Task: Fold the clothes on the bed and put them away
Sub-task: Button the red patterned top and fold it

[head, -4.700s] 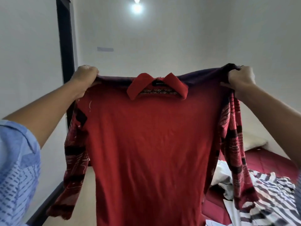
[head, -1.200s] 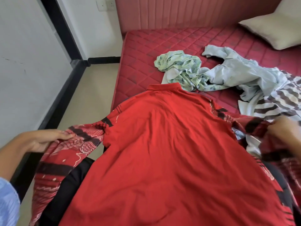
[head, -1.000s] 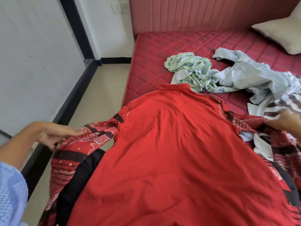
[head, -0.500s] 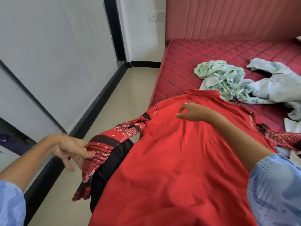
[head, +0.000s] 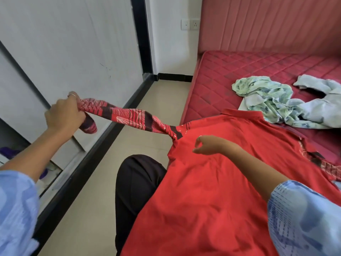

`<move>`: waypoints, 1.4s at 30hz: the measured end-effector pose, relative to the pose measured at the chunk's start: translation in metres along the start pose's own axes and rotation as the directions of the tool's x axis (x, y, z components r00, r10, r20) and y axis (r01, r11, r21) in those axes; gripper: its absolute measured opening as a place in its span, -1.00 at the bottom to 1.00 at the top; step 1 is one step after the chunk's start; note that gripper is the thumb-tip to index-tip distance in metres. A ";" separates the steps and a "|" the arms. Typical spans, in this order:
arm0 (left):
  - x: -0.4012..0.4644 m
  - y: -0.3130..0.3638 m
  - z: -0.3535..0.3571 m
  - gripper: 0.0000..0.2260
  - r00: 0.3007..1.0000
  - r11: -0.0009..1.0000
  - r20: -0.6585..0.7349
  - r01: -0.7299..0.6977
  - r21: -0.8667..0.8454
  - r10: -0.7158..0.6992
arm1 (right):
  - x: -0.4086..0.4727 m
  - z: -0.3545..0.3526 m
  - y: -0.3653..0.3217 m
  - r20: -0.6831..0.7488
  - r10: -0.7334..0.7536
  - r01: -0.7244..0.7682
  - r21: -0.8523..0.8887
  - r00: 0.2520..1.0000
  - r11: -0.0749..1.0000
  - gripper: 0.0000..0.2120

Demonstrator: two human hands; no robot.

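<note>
Nearest to me, the red shirt lies spread back-up across the near corner of the bed, its lower part draped over my lap beside my dark trouser leg. My right hand hovers just over the shirt near its left shoulder seam, fingers loosely curved and holding nothing; whether the fingertips touch the cloth, I cannot tell. My left hand is raised out to the left, well apart from the right, fingers curled tight around the cuff end of the patterned sleeve, which is stretched and twisted in the air from the shoulder, out past the bed's edge and above the floor. That strip of beige floor runs between the bed's left side and the white wall with its black skirting, narrow but open. The other patterned sleeve trails off the shirt's right side. Farther on, a crumpled pale green garment touches the shirt's collar, with a light blue garment beside it on the red quilted mattress. The padded headboard stands beyond.
</note>
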State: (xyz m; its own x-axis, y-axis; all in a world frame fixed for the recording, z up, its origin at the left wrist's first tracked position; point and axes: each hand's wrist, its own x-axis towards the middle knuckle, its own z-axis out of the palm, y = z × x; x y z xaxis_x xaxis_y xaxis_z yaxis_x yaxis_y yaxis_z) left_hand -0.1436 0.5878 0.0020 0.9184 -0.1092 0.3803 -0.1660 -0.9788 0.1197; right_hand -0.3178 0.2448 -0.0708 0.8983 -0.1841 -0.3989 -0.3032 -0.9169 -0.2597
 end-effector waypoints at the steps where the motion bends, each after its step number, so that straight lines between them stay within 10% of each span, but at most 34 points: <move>1: 0.010 0.001 0.006 -0.76 0.999 0.999 0.024 0.028 0.044 -0.029 | 0.004 0.006 0.002 0.023 0.019 -0.019 -0.004 1.000 1.000 -0.62; 6: 0.048 0.011 0.043 -0.75 0.903 0.888 0.241 0.407 -0.215 -0.355 | 0.028 0.013 0.001 0.031 0.055 -0.056 0.037 0.998 0.998 -0.57; 11: 0.066 0.047 0.058 -0.71 0.820 0.185 0.515 0.563 -0.806 -0.251 | 0.060 -0.004 -0.019 -0.077 -0.011 0.024 0.176 0.997 0.984 -0.42; 18: 0.113 0.070 0.043 -0.78 0.880 0.036 0.464 0.469 -0.882 -0.096 | 0.107 0.004 -0.067 -0.035 0.043 -0.036 0.168 0.998 0.985 -0.06; 21: 0.125 0.057 0.062 -0.70 0.835 -0.066 0.510 0.508 -0.859 -0.208 | 0.110 0.035 -0.068 -0.087 0.166 -0.154 0.129 0.982 0.980 -0.21; 23: 0.106 0.048 0.096 -0.53 0.631 -0.062 0.724 0.740 -0.669 -0.279 | 0.113 0.051 -0.063 -0.146 0.193 -0.163 0.194 0.970 0.967 -0.36; 26: 0.034 0.074 0.146 -0.44 0.287 0.238 0.933 0.943 -0.234 -0.218 | 0.118 0.064 -0.053 -0.107 0.134 -0.103 0.250 0.985 0.963 -0.46; 28: -0.011 0.106 0.177 -0.49 -0.006 0.096 0.994 0.995 0.017 -0.110 | 0.120 0.068 -0.048 -0.047 0.073 -0.062 0.196 0.996 0.979 -0.48; 30: -0.032 0.137 0.198 -0.54 -0.114 0.062 0.993 0.991 0.116 -0.026 | 0.121 0.067 -0.043 -0.052 0.042 -0.032 0.179 0.998 0.983 -0.60; 36: -0.048 0.203 0.220 -0.59 -0.145 0.299 0.989 0.943 0.144 -0.018 | 0.143 0.059 -0.018 -0.064 0.137 -0.096 0.435 0.988 0.895 -0.67; 42: -0.061 0.223 0.240 -0.64 0.115 0.209 0.993 0.972 -0.105 -0.033 | 0.147 0.062 0.001 0.087 0.215 -0.197 0.800 0.973 0.566 -0.68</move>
State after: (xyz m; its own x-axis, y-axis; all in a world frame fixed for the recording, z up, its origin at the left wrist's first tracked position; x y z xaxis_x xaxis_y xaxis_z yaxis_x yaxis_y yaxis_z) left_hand -0.1503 0.3348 -0.2146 0.4674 -0.1519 -0.8709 0.8203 -0.2928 0.4913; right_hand -0.2056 0.2385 -0.1845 0.7809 -0.3459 -0.5201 -0.6029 -0.1993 -0.7725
